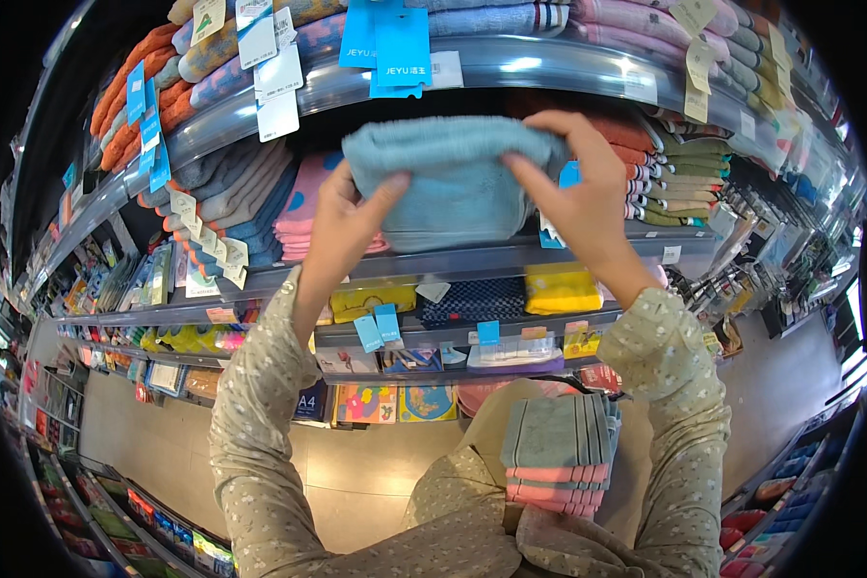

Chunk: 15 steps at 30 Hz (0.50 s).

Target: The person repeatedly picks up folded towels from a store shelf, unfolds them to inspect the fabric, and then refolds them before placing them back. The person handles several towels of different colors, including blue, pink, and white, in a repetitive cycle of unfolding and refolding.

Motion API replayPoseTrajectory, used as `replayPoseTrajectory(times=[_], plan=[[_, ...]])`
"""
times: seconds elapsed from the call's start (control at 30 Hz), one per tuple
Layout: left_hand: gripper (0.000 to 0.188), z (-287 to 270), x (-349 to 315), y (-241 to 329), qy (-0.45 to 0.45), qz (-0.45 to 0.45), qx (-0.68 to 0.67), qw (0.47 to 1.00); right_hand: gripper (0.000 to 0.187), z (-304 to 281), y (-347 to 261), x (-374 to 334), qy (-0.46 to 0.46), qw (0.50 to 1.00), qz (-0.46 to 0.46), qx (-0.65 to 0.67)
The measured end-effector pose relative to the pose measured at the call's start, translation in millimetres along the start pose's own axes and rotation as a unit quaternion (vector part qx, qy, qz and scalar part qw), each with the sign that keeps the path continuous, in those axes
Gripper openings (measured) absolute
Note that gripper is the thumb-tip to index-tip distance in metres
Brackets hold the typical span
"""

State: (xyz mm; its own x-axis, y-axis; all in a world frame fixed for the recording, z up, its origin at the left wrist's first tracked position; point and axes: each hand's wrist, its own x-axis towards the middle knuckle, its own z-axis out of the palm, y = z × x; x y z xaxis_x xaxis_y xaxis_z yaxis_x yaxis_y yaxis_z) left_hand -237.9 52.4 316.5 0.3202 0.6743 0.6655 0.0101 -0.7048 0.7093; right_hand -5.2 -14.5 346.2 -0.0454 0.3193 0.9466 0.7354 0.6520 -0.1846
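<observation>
A light-blue folded towel (458, 193) is between my two hands at the front of the middle shelf, slightly blurred; whether it is one towel or several stacked, I cannot tell. My left hand (350, 214) grips its left side, thumb across the front. At its right end my right hand (583, 183) has the thumb in front and fingers over the top edge. Blue-grey towels with dark stripes and pink ones form a folded stack (559, 443) on my lap.
Pink dotted towels (310, 207) and grey ones (231, 193) lie left of my hands, olive and orange-edged towels (679, 173) to the right. Blue tags (403, 48) hang from the upper shelf edge (520, 67) just above. Yellow packs (564, 289) fill part of the shelf below.
</observation>
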Motion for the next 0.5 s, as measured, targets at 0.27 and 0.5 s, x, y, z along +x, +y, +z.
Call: replayPoseTrajectory(times=[0.27, 0.5], plan=[[0.054, 24, 40, -57, 0.079, -0.138, 0.051, 0.986, 0.030, 35, 35, -2, 0.048, 0.986, -0.089, -0.130], [0.049, 36, 20, -65, -0.145, 0.045, 0.404, 0.902, 0.033, 31, 22, -65, -0.286, 0.947, -0.066, -0.131]])
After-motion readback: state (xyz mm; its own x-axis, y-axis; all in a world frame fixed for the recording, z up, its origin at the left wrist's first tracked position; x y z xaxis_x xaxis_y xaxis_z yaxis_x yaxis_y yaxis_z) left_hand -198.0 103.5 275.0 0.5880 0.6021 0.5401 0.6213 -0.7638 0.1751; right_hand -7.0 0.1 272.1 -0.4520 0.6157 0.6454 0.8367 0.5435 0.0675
